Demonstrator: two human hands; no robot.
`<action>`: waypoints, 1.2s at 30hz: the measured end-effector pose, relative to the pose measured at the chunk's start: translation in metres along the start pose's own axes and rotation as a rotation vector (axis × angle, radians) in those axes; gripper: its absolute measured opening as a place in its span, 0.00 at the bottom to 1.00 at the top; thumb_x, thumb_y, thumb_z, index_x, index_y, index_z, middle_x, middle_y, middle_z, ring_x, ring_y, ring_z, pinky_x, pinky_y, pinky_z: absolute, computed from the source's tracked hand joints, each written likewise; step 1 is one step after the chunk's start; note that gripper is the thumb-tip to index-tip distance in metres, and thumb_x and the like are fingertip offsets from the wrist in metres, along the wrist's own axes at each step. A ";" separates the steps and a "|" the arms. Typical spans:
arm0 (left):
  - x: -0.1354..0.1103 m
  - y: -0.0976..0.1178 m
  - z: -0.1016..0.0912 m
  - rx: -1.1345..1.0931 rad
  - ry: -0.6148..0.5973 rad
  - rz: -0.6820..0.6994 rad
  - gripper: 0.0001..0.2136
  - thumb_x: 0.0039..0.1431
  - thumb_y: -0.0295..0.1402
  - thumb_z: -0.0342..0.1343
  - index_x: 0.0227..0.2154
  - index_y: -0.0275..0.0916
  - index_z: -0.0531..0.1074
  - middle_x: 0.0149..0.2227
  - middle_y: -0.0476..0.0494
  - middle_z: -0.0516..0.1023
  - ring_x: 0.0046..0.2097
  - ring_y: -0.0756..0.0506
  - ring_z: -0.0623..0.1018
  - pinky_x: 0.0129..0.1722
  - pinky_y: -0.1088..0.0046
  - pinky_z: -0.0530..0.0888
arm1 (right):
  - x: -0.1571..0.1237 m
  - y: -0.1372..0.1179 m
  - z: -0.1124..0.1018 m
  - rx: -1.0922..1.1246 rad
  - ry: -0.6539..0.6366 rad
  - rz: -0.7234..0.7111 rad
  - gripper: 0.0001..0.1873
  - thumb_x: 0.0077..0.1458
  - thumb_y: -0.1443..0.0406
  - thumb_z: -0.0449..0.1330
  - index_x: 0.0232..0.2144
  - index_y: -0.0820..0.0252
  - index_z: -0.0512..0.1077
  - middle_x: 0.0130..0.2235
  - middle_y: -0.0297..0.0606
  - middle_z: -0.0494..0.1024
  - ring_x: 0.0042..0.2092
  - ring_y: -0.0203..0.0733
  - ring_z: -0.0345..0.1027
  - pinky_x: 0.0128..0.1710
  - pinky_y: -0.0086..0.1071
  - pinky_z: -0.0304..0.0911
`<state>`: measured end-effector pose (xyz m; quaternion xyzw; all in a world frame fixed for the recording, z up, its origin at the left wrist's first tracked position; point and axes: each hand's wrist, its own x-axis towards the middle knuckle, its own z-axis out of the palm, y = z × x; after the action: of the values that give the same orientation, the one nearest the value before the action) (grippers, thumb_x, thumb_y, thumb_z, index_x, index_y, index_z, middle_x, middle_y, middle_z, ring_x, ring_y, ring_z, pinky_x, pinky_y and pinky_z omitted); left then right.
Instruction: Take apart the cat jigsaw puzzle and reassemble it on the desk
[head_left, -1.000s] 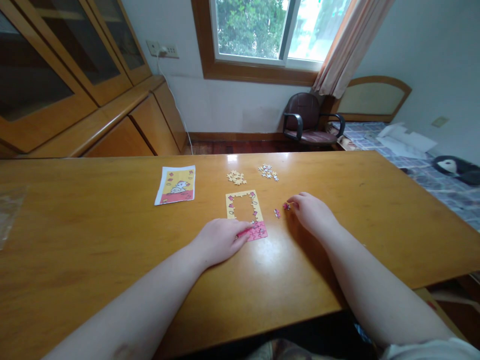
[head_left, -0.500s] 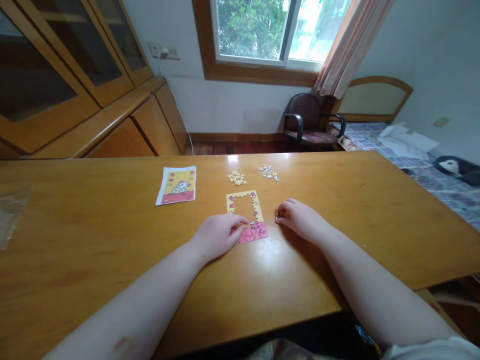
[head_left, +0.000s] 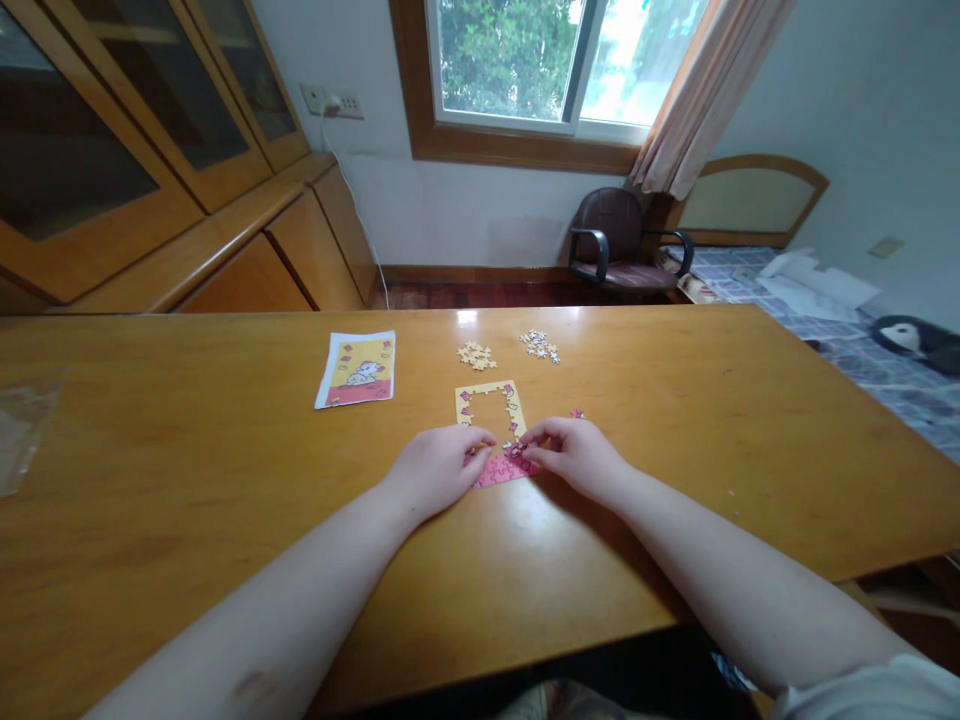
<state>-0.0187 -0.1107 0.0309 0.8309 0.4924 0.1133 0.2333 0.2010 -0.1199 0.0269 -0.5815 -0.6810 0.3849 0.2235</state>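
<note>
A partly assembled jigsaw puzzle [head_left: 496,470] lies on the table, with a yellow frame of pieces around a bare middle and a pink strip at the bottom. My left hand [head_left: 435,468] rests over its lower left edge, thumb and index finger slightly apart. My right hand [head_left: 581,457] pinches a small puzzle piece [head_left: 519,451] at the right side of the pink strip; the fingertips partly cover it. Just beyond that hand lies a loose pink piece [head_left: 577,413]. Farther back are a pile of yellow pieces [head_left: 477,355] and a pile of whitish pieces [head_left: 539,345].
A printed reference picture [head_left: 361,370] of a white animal on yellow and pink lies left of the puzzle. A clear plastic bag [head_left: 26,430] is at the table's left edge. Beyond the table [head_left: 247,440] stand an office chair [head_left: 615,240] and a bed.
My right hand has moved left from beside the puzzle to its lower right part with a piece, uncovering a pink piece on the table. My left hand has stayed in place.
</note>
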 end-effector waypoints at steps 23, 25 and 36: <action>-0.003 0.008 0.002 0.079 0.037 0.015 0.11 0.60 0.41 0.52 0.40 0.46 0.76 0.38 0.48 0.82 0.38 0.44 0.79 0.35 0.71 0.70 | 0.001 -0.004 0.020 0.125 0.035 0.022 0.07 0.49 0.62 0.66 0.31 0.59 0.78 0.26 0.33 0.78 0.27 0.34 0.68 0.29 0.28 0.63; -0.003 0.007 0.002 0.089 0.034 0.011 0.12 0.60 0.40 0.52 0.41 0.46 0.76 0.39 0.48 0.82 0.38 0.44 0.79 0.35 0.71 0.70 | 0.001 -0.002 0.019 0.064 0.054 -0.018 0.09 0.51 0.62 0.65 0.35 0.59 0.78 0.28 0.34 0.79 0.27 0.35 0.68 0.30 0.28 0.63; -0.001 0.003 0.004 0.166 -0.008 -0.058 0.11 0.59 0.40 0.52 0.40 0.46 0.77 0.38 0.48 0.82 0.38 0.43 0.79 0.34 0.69 0.70 | 0.003 0.010 0.009 -0.172 0.178 -0.278 0.10 0.59 0.62 0.60 0.40 0.58 0.76 0.35 0.38 0.79 0.33 0.38 0.68 0.37 0.32 0.64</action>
<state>-0.0151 -0.1142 0.0289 0.8331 0.5232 0.0620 0.1686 0.1992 -0.1187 0.0132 -0.5303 -0.7628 0.2379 0.2834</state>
